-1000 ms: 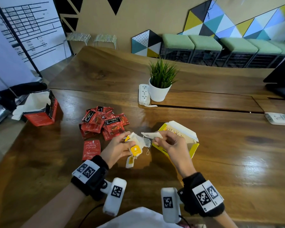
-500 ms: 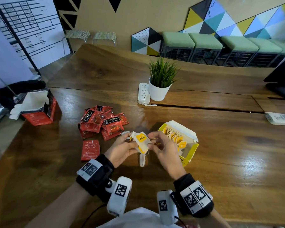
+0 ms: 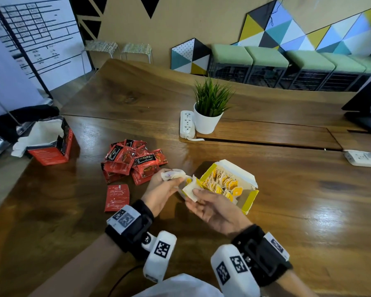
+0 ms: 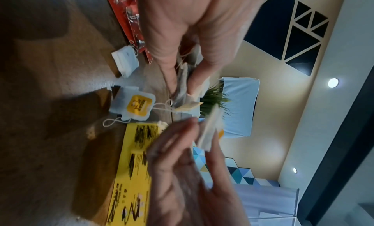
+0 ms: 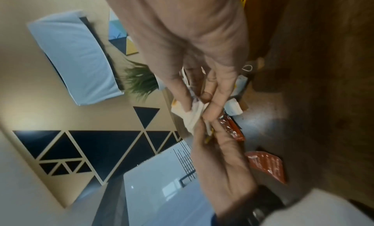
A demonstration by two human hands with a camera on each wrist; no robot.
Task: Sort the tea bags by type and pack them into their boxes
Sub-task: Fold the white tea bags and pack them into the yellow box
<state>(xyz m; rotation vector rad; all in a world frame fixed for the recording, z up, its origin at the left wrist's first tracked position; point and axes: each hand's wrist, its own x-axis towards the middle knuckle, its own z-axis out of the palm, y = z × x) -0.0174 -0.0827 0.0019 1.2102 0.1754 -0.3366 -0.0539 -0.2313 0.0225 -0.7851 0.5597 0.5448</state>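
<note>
My left hand (image 3: 172, 179) pinches a small bunch of white tea bags (image 3: 173, 174) just left of the open yellow box (image 3: 250, 199). The box holds several yellow-tagged bags. My right hand (image 3: 193, 193) lies palm up at the box's near left corner, and its thumb pins one white tea bag (image 3: 189, 188) against the fingers. In the left wrist view two loose tea bags lie on the table under the hands, a plain white one (image 4: 125, 61) and a yellow-tagged one (image 4: 133, 106). A pile of red sachets (image 3: 131, 161) lies further left, with a single red sachet (image 3: 117, 197) nearer me.
An open red box (image 3: 51, 151) with white lining stands at the table's left edge. A potted plant (image 3: 209, 112) and a white power strip (image 3: 186, 125) sit behind the yellow box. Another power strip (image 3: 364, 158) lies far right, under a dark monitor (image 3: 366, 103).
Both hands were working one tangled bunch of tea bags. Now my right hand has drawn a single bag away towards the yellow box, while my left hand keeps the others.
</note>
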